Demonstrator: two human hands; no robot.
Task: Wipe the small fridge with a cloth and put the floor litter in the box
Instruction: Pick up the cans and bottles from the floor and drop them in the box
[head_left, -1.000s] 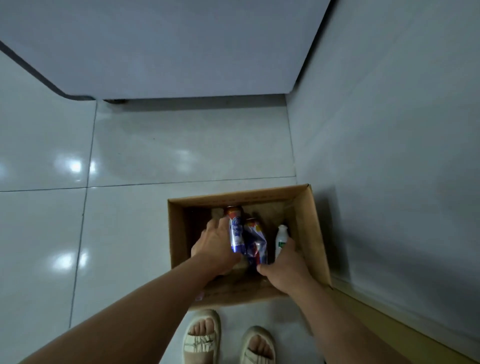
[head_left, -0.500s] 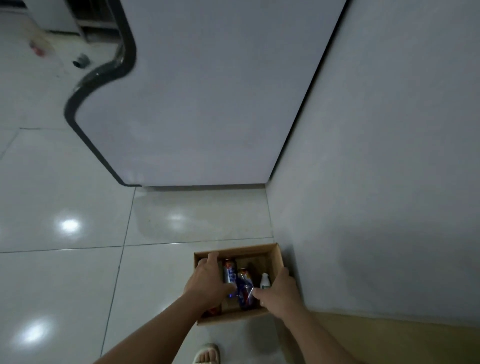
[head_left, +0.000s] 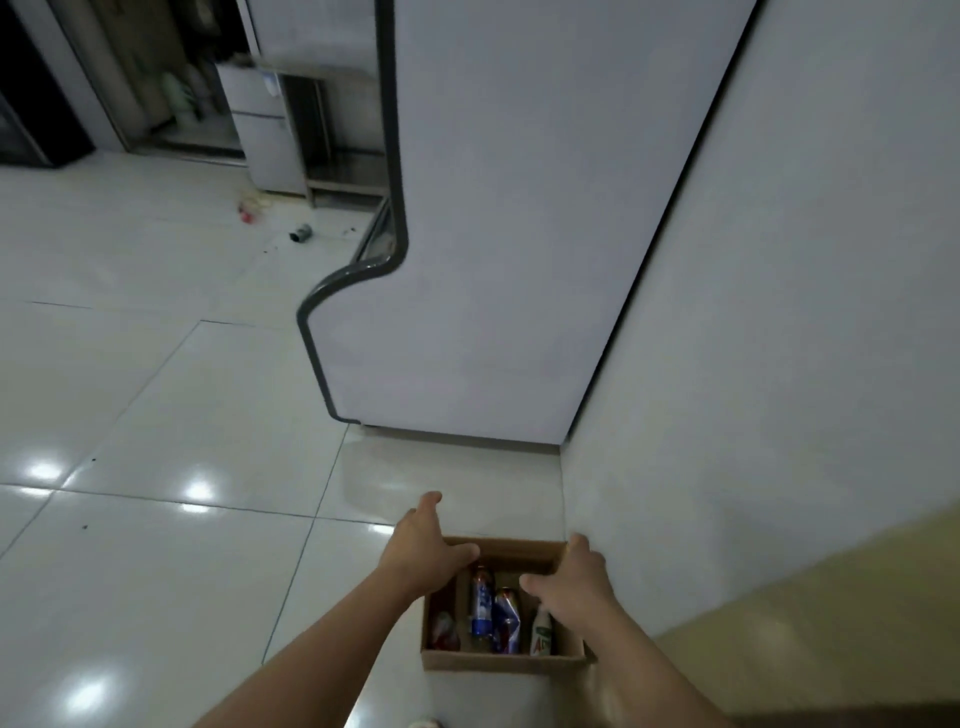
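A brown cardboard box (head_left: 498, 662) stands on the floor by the wall, holding crushed blue cans (head_left: 483, 608), a red item (head_left: 442, 629) and a small white bottle (head_left: 542, 634). My left hand (head_left: 421, 548) hovers over the box's far left corner, fingers relaxed and holding nothing. Above the far right part, my right hand (head_left: 571, 577) hangs open too. A dark can (head_left: 300, 233) and red-and-yellow litter (head_left: 250, 207) lie on the floor far back. The small white fridge (head_left: 262, 135) stands at the back.
A large white appliance with a dark curved edge (head_left: 493, 234) rises just behind the box. A white wall (head_left: 779, 312) runs along the right. A metal shelf unit (head_left: 332, 150) stands beside the small fridge. Glossy white floor tiles (head_left: 156, 415) spread to the left.
The view has tilted up and back, showing the room's far end. Both hands have lifted out of the box away from the cans and bottle, and now hover above its far edge.
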